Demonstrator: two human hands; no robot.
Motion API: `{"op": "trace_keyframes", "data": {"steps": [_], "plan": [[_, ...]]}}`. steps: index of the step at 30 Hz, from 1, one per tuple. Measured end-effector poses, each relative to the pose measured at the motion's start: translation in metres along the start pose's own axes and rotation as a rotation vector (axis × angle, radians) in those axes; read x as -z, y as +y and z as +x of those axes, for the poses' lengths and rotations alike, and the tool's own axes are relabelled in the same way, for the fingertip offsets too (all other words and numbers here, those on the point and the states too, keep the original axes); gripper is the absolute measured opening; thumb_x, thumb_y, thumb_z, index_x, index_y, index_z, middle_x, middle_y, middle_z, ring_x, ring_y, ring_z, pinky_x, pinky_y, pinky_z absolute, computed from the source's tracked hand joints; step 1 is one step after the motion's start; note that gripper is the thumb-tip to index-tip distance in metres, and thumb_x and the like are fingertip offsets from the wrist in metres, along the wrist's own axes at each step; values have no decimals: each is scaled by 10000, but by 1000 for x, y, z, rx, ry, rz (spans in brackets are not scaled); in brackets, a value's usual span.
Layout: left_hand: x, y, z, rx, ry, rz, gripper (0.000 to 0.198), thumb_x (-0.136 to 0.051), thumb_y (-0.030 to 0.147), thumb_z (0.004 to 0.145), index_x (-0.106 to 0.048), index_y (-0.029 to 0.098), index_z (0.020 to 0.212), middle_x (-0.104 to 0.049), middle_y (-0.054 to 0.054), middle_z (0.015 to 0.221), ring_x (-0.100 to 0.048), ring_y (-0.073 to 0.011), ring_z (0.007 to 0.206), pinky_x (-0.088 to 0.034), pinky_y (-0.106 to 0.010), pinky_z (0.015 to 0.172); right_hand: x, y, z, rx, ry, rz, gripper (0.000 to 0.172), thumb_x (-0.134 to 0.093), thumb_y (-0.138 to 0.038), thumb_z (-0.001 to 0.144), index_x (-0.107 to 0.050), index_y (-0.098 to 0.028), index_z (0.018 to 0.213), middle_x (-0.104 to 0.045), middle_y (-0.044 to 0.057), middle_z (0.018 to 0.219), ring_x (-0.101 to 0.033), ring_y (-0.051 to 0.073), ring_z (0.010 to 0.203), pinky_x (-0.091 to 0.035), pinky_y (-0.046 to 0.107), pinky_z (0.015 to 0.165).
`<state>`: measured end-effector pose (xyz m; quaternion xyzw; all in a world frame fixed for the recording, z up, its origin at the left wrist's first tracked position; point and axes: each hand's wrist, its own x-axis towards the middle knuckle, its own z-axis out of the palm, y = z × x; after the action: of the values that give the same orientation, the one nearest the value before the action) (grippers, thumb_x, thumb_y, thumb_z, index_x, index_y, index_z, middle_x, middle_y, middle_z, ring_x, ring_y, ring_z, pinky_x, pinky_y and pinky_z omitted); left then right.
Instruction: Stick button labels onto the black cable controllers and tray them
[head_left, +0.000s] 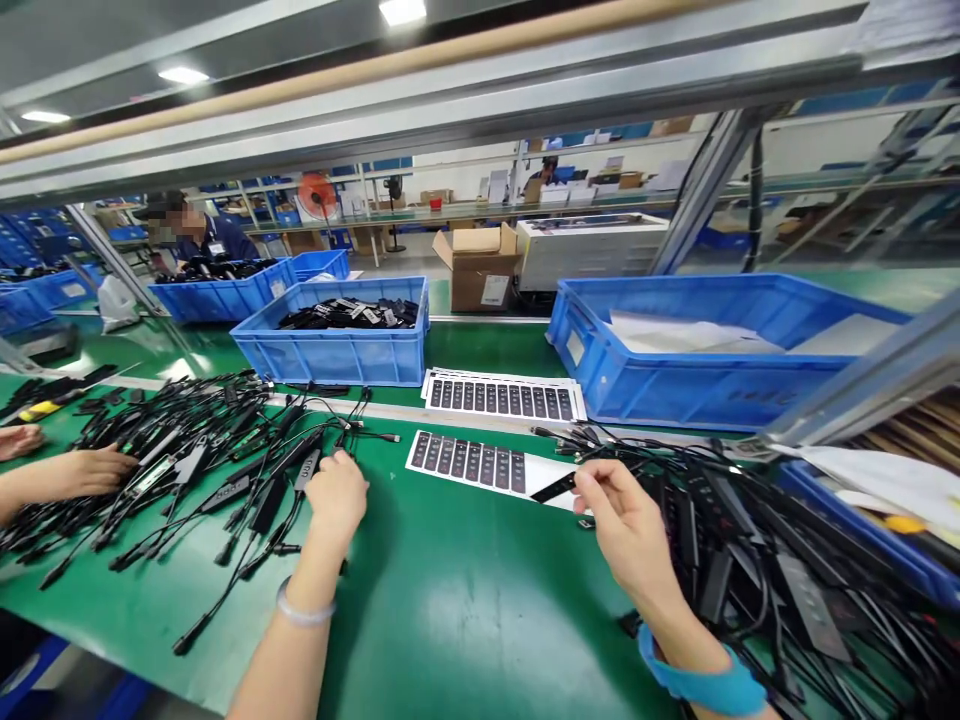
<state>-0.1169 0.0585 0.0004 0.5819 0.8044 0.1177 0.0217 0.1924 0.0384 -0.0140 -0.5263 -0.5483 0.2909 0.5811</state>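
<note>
My right hand [626, 525] pinches a black label sticker [553, 488] by its right end, over the bare part of a white label sheet [541, 468]. Several black labels still sit in a row on the left part of that sheet. My left hand [337, 495] is closed at the right edge of a cable pile, with its fingers curled around a black cabled controller [306, 470]; its fingertips are partly hidden. A stack of label sheets [501, 412] lies just behind. More cabled controllers [232, 490] spread out left of my left hand.
Another person's hands [94, 470] reach into the cable pile at left. A second pile of cabled controllers [720, 560] lies beside my right arm. Blue bins [337, 358] stand at the back, one with papers [682, 335]. A metal frame [450, 110] crosses overhead.
</note>
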Motion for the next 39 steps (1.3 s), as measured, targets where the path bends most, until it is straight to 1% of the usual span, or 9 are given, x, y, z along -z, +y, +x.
{"op": "trace_keyframes", "data": {"steps": [6,9,11,15,19,22,25,28,39], "plan": [[10,-10,10,87,-24,-279,257,-596,185,713,-603,40,925,-628,-281,947,-618,-473,980,-451,-574,822,-10,6,-11,-34,-52,29,313,-586,-519,858,-554,-220,775,-526,-9,682,-514,139,550,-461,269,516],[14,-2,12,81,-43,-554,210,-611,297,748,-593,138,882,-619,-163,970,-646,-325,880,-492,-421,757,-14,4,-13,-57,-75,74,312,-593,-524,854,-540,-219,812,-535,-16,706,-530,130,531,-462,269,502],[15,9,9,74,-100,-798,300,-609,378,773,-554,181,992,-614,-81,954,-618,-190,689,-475,-300,610,-16,2,-16,-77,-83,123,299,-598,-510,858,-524,-221,845,-536,-20,743,-532,117,516,-463,266,498],[7,41,-11,102,-371,-1279,444,-687,427,749,-508,180,1071,-615,-22,867,-457,-59,506,-351,-183,452,-19,2,-21,-113,-114,201,270,-583,-484,885,-498,-227,889,-523,-32,759,-537,106,518,-467,256,499],[-6,71,-39,196,-706,-1553,271,-678,330,804,-574,111,924,-660,-122,898,-549,-80,601,-472,-206,555,-21,3,-24,-144,-136,244,264,-573,-484,895,-499,-231,916,-511,-35,771,-510,96,516,-466,244,482],[-15,81,-58,297,-844,-1673,250,-698,191,778,-537,133,961,-690,-163,1001,-628,-109,689,-519,-225,636,-22,1,-26,-175,-154,283,263,-572,-485,894,-499,-236,940,-496,-35,756,-503,108,544,-465,233,464],[-21,85,-72,308,-905,-1723,447,-739,152,732,-482,182,1096,-709,-137,1055,-663,-124,711,-524,-232,637,-25,-2,-27,-196,-174,322,259,-586,-474,884,-489,-236,918,-474,-45,734,-478,96,520,-427,207,421],[-24,88,-80,184,-936,-1668,589,-778,174,691,-466,202,1189,-721,-79,989,-685,-151,738,-539,-273,691,-27,-5,-26,-209,-192,326,252,-622,-440,860,-487,-233,912,-449,-63,715,-432,68,460,-379,184,379],[-31,90,-89,117,-1065,-1605,813,-852,227,653,-416,168,1337,-745,-103,932,-724,-224,848,-541,-327,785,-31,-6,-28,-282,-247,280,238,-669,-362,799,-551,-212,941,-458,-52,689,-427,82,481,-394,182,375]]}}
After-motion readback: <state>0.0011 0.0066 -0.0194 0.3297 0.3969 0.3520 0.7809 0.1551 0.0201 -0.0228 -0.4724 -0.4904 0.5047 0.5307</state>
